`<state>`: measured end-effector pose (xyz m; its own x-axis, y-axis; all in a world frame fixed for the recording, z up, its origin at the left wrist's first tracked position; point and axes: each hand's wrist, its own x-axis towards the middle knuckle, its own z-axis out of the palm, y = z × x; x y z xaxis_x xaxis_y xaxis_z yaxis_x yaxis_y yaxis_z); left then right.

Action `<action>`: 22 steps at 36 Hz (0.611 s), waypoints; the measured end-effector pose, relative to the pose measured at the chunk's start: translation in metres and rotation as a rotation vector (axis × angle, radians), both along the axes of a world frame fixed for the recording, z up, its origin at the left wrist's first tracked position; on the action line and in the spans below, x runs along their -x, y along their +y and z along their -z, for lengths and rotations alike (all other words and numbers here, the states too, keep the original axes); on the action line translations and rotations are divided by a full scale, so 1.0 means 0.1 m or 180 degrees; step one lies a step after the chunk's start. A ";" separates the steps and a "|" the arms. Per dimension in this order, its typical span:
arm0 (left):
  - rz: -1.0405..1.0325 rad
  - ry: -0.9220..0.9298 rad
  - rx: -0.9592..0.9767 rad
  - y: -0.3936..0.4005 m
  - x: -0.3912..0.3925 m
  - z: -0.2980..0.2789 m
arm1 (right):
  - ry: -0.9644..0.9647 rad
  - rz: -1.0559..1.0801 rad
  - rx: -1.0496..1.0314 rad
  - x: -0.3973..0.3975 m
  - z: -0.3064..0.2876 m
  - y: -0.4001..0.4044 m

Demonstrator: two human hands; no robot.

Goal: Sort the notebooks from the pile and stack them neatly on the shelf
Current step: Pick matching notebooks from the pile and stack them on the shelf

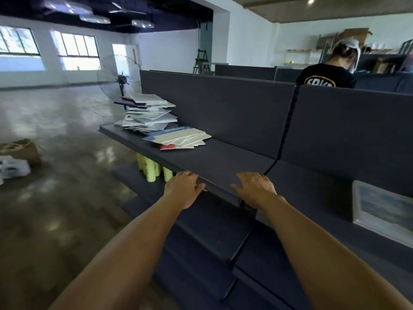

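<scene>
Both of the person's arms reach forward to the front lip of the dark top shelf (214,162); the left hand (182,189) lies palm down at the edge, fingers relaxed and only slightly bent over the lip, thumb pointing inward, with nothing in it; the right hand (254,186) rests just beside it on the same edge, fingers spread and nearly straight, also holding nothing; the two hands are near each other but apart, with bare shelf between them; further along the shelf, well away from the hands and toward its far left end, sits the untidy pile of notebooks (147,115), covers skewed at all angles and corners sticking out; just beside that pile, toward the hands, lies a lower fanned stack of notebooks (181,136), pale covers on top, a blue one and a red one showing beneath; under the top shelf, on the next tier down, stands a cluster of pale yellow-green rolls (154,171); on the neighbouring shelf section to the right a framed picture (384,211) lies flat; behind the dark back panel (223,108) another person in a black T-shirt (327,77) faces away; a standing fan (121,82) is out on the shiny floor beyond the pile, and a cardboard box (23,151) sits at far left
</scene>
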<state>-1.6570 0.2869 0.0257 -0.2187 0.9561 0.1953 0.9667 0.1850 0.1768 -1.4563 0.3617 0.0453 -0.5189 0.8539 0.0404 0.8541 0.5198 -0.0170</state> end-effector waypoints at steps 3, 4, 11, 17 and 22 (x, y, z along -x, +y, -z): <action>-0.0071 -0.0031 0.0039 0.01 0.33 0.03 | -0.0019 -0.0036 -0.0047 0.32 -0.01 0.08; -0.0105 -0.0017 0.0054 0.03 0.42 0.04 | -0.0052 -0.0051 -0.0061 0.42 -0.01 0.12; -0.0257 -0.0025 0.0024 0.26 0.96 0.14 | -0.0272 -0.0153 -0.0063 1.01 -0.04 0.50; -0.0442 0.0094 -0.0031 0.66 1.35 0.11 | -0.0285 -0.0258 -0.0207 1.47 -0.11 0.93; -0.0570 0.0264 0.0000 0.94 1.68 0.04 | -0.0228 -0.0375 -0.0220 1.86 -0.15 1.20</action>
<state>-1.8253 0.3813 0.0219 -0.3685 0.9033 0.2198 0.9296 0.3554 0.0978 -1.6419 0.4821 0.0600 -0.6189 0.7835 0.0563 0.7849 0.6142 0.0812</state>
